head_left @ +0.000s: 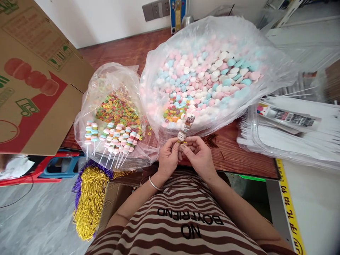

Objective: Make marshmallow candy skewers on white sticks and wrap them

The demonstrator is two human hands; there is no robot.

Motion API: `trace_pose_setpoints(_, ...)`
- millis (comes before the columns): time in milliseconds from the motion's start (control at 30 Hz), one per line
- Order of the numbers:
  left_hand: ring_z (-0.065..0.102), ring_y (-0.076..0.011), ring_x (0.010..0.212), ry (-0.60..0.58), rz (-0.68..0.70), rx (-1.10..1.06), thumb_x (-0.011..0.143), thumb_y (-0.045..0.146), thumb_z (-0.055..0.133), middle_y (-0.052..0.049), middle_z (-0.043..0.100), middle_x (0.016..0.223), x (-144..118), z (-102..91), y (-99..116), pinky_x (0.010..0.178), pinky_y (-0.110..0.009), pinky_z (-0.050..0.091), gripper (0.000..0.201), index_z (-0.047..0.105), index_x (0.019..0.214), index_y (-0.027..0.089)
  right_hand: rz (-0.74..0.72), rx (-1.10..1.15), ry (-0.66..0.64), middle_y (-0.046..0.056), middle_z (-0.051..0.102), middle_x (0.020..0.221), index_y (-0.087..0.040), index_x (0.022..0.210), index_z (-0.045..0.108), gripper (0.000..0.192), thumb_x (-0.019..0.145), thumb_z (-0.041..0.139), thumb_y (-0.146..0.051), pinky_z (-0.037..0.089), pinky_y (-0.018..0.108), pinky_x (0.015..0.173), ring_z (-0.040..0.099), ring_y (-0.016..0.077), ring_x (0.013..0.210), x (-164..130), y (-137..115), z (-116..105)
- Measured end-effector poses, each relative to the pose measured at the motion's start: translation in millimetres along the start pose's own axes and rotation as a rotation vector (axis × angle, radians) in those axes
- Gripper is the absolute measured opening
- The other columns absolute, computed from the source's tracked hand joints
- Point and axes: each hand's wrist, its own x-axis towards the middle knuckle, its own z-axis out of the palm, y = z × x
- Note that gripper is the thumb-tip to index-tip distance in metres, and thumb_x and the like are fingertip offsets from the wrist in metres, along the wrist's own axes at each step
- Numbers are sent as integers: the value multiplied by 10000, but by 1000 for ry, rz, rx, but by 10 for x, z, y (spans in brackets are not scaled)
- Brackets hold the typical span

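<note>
At the near edge of the desk (244, 159), the left hand (169, 154) and right hand (199, 154) were pinched narrow on the gathered neck of a wrapped candy (188, 124), which pointed toward one o'clock. A gold tie (182, 142) showed between the fingertips, so the step in hand seemed to be fastening the wrapper; the next move likely called for a steady hold and a firm twist. Candy sticks (117, 138) lay toward nine o'clock, a large bag (278, 76) of sweets at one.

"NO BOYFRIEND" upside down on striped shirt (176, 226), unclear black characters on yellow strip (289, 209), unreadable small print on wrapper (188, 122)
</note>
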Motion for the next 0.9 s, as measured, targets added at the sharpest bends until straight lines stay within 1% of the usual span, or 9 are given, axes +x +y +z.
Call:
trace_pose_setpoints(133,492,-74,453,-2,102,48,985,442,606,65,557,578,0,4,30,452,-204,392,266,659,1041,188,102,43,-33,-36,637,665,-202,891,655,350,794,830,-489,499,263,528,576,116,538,51,35,-8)
trace_pose_setpoints(267,534,-79,465,-49,102,-2,993,424,601,58,593,588,11,7,15,456,-200,404,256,647,1065,183,159,126,-74,-72,566,526,-206,826,618,386,785,825,-529,435,253,472,513,109,450,103,75,1)
trace_pose_setpoints(467,519,-84,479,-55,-6,-66,995,431,596,70,556,568,9,13,-8,524,-217,444,261,647,1056,181,76,39,-195,-64,558,538,-217,787,564,354,892,736,-508,406,254,519,499,110,485,95,56,-66)
trace_pose_setpoints(533,506,-87,475,-51,5,-33,1015,417,562,74,536,563,2,9,-11,535,-224,447,250,643,1066,186,71,35,-216,-62,559,562,-223,805,567,332,907,721,-499,400,258,530,481,114,500,85,72,-104)
trace_pose_setpoints(600,557,-103,527,-5,129,119,1026,388,540,48,590,622,5,-8,-18,570,-237,467,228,645,1067,190,83,52,-222,-63,552,584,-231,823,572,321,899,729,-500,386,259,525,460,116,506,79,104,-128)
trace_pose_setpoints(700,674,-147,730,110,467,507,1026,292,528,-44,722,850,34,-55,-36,689,-270,511,175,657,1070,183,115,71,-199,-70,520,591,-239,828,574,322,881,745,-507,367,255,511,429,113,498,74,148,-124)
trace_pose_setpoints(767,701,-163,813,144,626,697,1022,223,515,-79,745,947,56,-86,-47,729,-278,516,158,652,1085,174,129,74,-176,-73,504,578,-236,823,582,318,884,739,-506,369,252,512,423,110,493,69,146,-103)
trace_pose_setpoints(833,704,-161,805,148,684,780,1020,183,502,-79,744,938,66,-106,-55,716,-273,513,157,637,1100,168,121,47,-152,-64,524,587,-223,825,609,309,889,732,-499,383,249,527,450,110,512,57,113,-75)
trace_pose_setpoints(900,702,-161,796,148,687,803,1021,176,495,-76,739,928,56,-110,-66,709,-273,514,156,627,1105,165,97,-8,-112,-49,550,612,-209,822,639,305,879,741,-491,400,249,545,479,113,544,40,63,-44)
